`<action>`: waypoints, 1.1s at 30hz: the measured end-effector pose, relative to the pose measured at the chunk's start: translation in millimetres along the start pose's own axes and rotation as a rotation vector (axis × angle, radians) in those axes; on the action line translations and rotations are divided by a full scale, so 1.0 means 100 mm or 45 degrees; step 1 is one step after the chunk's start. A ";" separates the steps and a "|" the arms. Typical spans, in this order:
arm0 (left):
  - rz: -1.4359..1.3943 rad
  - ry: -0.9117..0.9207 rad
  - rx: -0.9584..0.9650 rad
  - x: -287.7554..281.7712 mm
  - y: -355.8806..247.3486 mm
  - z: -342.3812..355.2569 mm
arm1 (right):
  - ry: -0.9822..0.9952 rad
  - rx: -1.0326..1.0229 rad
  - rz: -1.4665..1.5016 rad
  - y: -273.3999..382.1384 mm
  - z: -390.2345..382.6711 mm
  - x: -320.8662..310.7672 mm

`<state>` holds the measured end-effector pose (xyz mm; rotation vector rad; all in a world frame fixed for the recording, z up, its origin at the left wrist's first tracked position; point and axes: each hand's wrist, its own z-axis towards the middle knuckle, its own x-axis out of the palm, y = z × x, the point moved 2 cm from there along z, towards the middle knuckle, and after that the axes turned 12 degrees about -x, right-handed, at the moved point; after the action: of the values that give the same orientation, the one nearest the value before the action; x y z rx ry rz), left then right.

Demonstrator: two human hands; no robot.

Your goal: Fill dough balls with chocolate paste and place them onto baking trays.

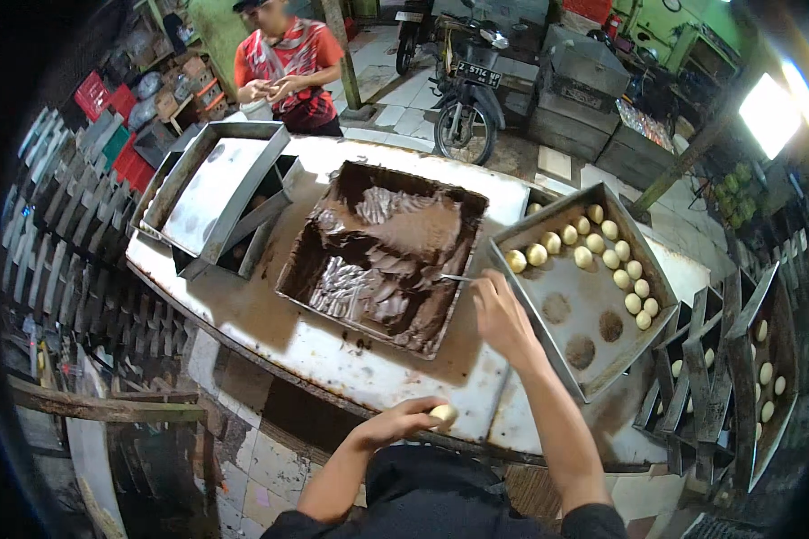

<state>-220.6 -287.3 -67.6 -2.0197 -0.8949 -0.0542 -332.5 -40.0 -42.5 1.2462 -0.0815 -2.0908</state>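
Note:
My left hand is closed around a pale, round dough ball above the table's near edge. My right hand grips the handle of a thin metal spatula; its far end dips into dark brown filling. The filling lies in a square, brown-smeared pan at the table's middle, smooth at the back and ridged at the front. Close to my right wrist stands a metal tray with several dough balls lined along its far and right sides.
Stacked metal trays stand at the table's left end. More trays of dough balls lean at the right. Across the white table a person in a red patterned shirt works with both hands. Behind are a motorbike and metal boxes.

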 end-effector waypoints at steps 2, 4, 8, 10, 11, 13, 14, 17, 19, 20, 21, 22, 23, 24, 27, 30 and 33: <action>-0.528 -0.043 0.003 -0.34 0.36 -0.41 | 0.284 0.214 -0.117 -0.19 0.17 0.34; -0.646 -0.201 0.076 -0.66 0.55 -0.69 | 0.508 0.427 -0.184 -0.26 0.25 0.52; -0.862 -0.669 0.399 -1.26 0.63 -1.03 | 0.652 0.468 -0.175 -0.08 0.46 0.70; -0.905 -0.648 0.431 -1.43 0.53 -1.08 | 0.611 0.445 -0.311 0.11 0.58 0.65; -0.928 -0.623 0.470 -1.46 0.41 -1.08 | 0.625 0.460 -0.330 0.09 0.60 0.66; -0.929 -0.568 0.477 -1.45 0.14 -1.13 | 0.291 0.544 -0.433 0.25 0.69 0.68; -0.821 -0.628 0.432 -1.46 0.01 -1.08 | 0.290 0.519 -0.449 0.26 0.68 0.74; -0.435 -0.784 0.298 -1.65 0.08 -0.61 | 0.442 0.584 -0.408 0.43 0.54 0.98; -0.495 -0.725 0.264 -1.61 -0.11 -0.34 | 0.390 0.489 -0.399 0.46 0.37 0.98; -0.509 -0.735 0.264 -1.59 -0.11 -0.17 | 0.338 0.604 -0.020 0.48 0.31 1.00; -0.514 -0.736 0.314 -1.59 -0.09 0.03 | 0.283 0.708 0.365 0.52 0.29 1.02; -0.523 -0.759 0.356 -1.60 -0.08 0.14 | 0.170 1.005 0.749 0.78 0.39 1.02; -0.582 -0.727 0.255 -1.54 -0.24 0.22 | 0.031 1.311 1.099 1.05 0.48 0.96; -0.581 -0.716 0.300 -1.48 -0.37 0.30 | -0.120 1.097 1.256 1.14 0.47 0.94; -0.519 -0.744 0.516 -1.43 -0.57 0.38 | -0.296 0.786 0.919 1.20 0.56 0.85; -1.371 -0.189 0.583 -1.46 -0.91 0.03 | -0.259 0.513 0.610 1.20 0.64 0.71; -1.419 -0.328 0.831 -1.66 -0.88 -0.08 | -0.206 0.409 0.521 0.98 0.59 0.72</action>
<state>-394.3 -358.3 -59.9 -0.7699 -1.8224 -0.1006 -349.4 -173.4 -27.2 1.1203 -0.7093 -1.8554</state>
